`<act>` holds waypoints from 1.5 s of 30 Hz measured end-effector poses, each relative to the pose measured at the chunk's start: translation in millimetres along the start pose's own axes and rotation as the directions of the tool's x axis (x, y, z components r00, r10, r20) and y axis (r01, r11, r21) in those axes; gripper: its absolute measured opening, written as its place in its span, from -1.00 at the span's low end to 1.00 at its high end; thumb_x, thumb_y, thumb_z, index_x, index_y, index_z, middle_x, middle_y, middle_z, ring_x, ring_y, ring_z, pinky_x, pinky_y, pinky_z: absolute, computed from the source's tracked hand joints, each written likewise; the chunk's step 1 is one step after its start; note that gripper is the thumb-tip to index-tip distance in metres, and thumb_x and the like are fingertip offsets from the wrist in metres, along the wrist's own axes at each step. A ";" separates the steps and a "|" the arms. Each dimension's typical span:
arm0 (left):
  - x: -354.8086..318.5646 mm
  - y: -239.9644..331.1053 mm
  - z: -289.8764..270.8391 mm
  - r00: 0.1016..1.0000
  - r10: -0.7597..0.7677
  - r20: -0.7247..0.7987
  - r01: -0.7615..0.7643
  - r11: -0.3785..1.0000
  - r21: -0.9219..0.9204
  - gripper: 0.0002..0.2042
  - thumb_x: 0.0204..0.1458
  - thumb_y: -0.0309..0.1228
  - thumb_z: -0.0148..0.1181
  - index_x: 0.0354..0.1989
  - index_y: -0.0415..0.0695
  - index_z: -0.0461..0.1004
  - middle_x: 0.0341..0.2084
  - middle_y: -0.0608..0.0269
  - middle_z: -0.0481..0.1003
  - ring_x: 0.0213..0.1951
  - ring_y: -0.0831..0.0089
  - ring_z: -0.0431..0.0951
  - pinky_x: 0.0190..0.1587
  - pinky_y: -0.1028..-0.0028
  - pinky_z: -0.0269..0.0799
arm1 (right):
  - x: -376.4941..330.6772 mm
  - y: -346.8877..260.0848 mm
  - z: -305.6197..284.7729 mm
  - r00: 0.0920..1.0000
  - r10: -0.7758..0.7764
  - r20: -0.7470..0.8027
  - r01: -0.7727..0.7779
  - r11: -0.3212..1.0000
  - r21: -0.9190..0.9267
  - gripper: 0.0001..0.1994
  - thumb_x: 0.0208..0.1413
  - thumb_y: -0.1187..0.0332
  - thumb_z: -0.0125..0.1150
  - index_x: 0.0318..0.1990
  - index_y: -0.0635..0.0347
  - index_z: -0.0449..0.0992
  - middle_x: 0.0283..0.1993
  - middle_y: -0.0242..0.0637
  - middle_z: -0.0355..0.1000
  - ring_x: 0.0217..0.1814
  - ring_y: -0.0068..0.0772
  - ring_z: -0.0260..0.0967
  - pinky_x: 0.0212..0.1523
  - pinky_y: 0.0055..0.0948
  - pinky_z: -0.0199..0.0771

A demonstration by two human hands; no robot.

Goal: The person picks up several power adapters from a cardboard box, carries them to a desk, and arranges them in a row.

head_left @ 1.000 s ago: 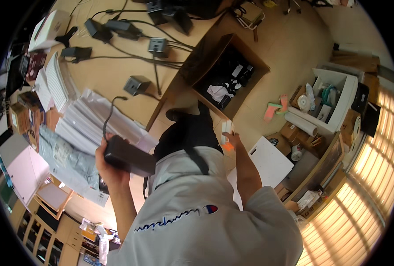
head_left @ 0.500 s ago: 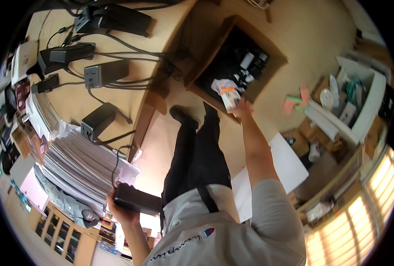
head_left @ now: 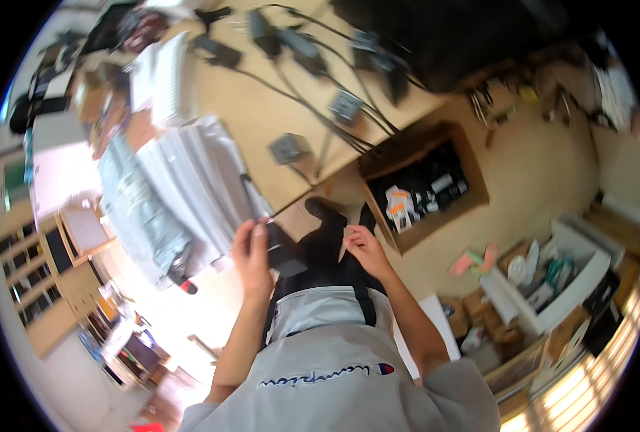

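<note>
A black power brick [head_left: 285, 248] is gripped in my left hand [head_left: 252, 252], its thumb and fingers closed around one end, in front of my dark trousers. To its right is my right hand [head_left: 365, 252], fingers curled into a pinch. Something thin and pale shows at the fingertips, too blurred to name. Just beyond that hand stands an open cardboard box [head_left: 435, 234] on the floor, holding black items and white ones. A white package with orange marks [head_left: 400, 207] lies in it.
Several grey power bricks [head_left: 289, 149] with black cables lie on the wooden table [head_left: 226, 108]. Stacked white papers [head_left: 201, 180] and a grey plastic bag [head_left: 143, 209] are at the left. A white bin [head_left: 550, 309] of mixed items and coloured scraps [head_left: 475, 261] are on the right.
My right hand has drawn back from the cardboard box toward my left hand; the orange-marked package now lies inside the box. My left hand has raised the power brick. The view has turned.
</note>
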State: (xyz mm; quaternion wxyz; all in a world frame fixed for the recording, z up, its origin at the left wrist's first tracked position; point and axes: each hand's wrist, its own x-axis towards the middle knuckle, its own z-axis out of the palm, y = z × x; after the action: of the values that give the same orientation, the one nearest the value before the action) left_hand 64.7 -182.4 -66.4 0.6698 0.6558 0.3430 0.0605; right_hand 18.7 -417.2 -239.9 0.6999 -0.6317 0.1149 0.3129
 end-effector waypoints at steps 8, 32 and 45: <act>73.5 16.0 2.2 0.981 0.033 0.189 -0.002 0.987 -0.158 -0.82 0.27 -0.36 0.14 -0.19 -0.26 0.51 -0.30 0.29 0.56 -0.20 0.56 0.51 -0.08 0.53 0.40 | 55.2 -201.4 129.7 0.920 -0.315 0.233 0.374 0.882 -0.286 -0.21 -0.21 0.39 0.56 0.26 0.18 0.30 0.20 -0.14 0.39 0.22 -0.15 0.39 0.17 -0.27 0.41; 215.2 43.0 61.1 0.988 -0.154 -0.021 0.119 0.661 0.741 -0.65 0.23 -0.19 0.03 -0.45 -0.22 0.54 -0.58 0.07 0.59 -0.41 0.05 0.63 -0.26 0.17 0.47 | 323.7 -286.6 171.2 0.989 0.021 0.143 -0.071 0.933 0.354 -0.73 0.44 0.27 -0.15 -0.04 0.28 0.41 -0.53 -0.40 0.32 -0.62 -0.64 0.17 -0.59 -0.60 0.19; 393.5 85.5 68.6 0.966 0.233 -0.107 -0.127 0.796 0.591 -0.43 0.12 -0.07 0.24 0.12 -0.31 0.41 -0.03 -0.19 0.48 -0.06 -0.02 0.55 0.02 0.17 0.46 | 433.6 -267.6 177.3 1.000 -0.002 -0.006 0.002 1.000 -0.013 -0.78 0.33 0.32 0.00 -0.15 0.25 0.55 -0.54 -0.33 0.46 -0.57 -0.53 0.35 -0.52 -0.43 0.32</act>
State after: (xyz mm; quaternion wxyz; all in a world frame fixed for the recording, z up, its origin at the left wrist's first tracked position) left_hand 431.3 -19.6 -143.9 0.3967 0.8503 0.3380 0.0740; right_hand 470.4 -122.3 -232.5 0.6958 -0.6373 0.1145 0.3109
